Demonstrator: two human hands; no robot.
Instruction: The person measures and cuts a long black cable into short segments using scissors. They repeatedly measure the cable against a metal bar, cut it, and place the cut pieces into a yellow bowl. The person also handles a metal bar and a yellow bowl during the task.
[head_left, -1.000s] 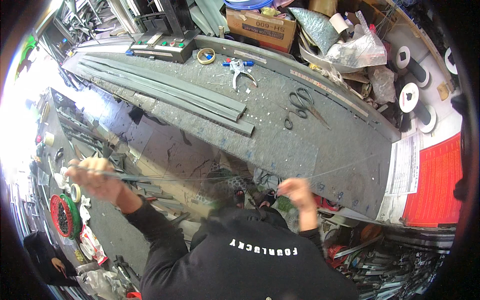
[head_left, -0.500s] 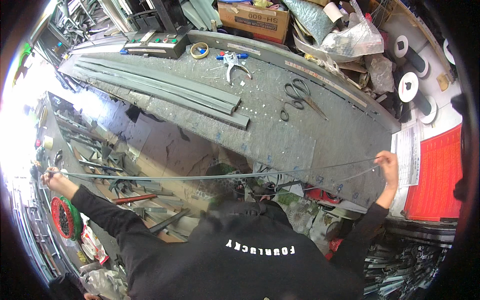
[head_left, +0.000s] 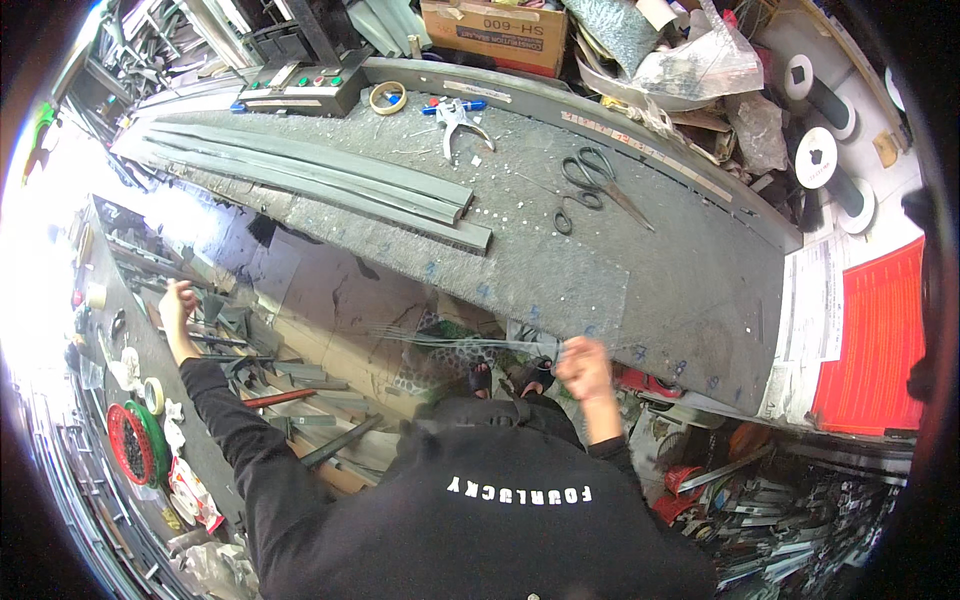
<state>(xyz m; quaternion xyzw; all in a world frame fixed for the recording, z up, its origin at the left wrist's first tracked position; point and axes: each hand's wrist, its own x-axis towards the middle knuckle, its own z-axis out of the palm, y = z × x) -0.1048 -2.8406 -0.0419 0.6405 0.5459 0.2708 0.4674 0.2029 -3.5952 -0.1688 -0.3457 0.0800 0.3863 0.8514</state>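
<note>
Thin grey flexible strips (head_left: pixel 470 343), blurred by motion, trail leftward from my right hand (head_left: pixel 585 370), in front of my body. That hand is closed around their right end, just off the workbench's (head_left: pixel 700 290) near edge. My left hand (head_left: pixel 177 303) is raised at the far left with its arm stretched out, above a heap of cut profile pieces (head_left: pixel 225 318). Its fingers look partly extended, and I see nothing between them. The strips' left end hangs free, well away from the left hand.
On the bench lie long grey profiles (head_left: pixel 330 185), large scissors (head_left: pixel 612 188), white-handled pliers (head_left: pixel 455 130) and a tape roll (head_left: pixel 375 100). A black device (head_left: pixel 300 95) and cardboard box (head_left: pixel 495 35) stand behind. A red basket (head_left: pixel 118 450) sits left; white spools (head_left: pixel 815 160) are right.
The strip stretched between both hands has come loose from the left hand. My right hand has moved left toward my body, with the strips trailing. My left hand has moved up and inward.
</note>
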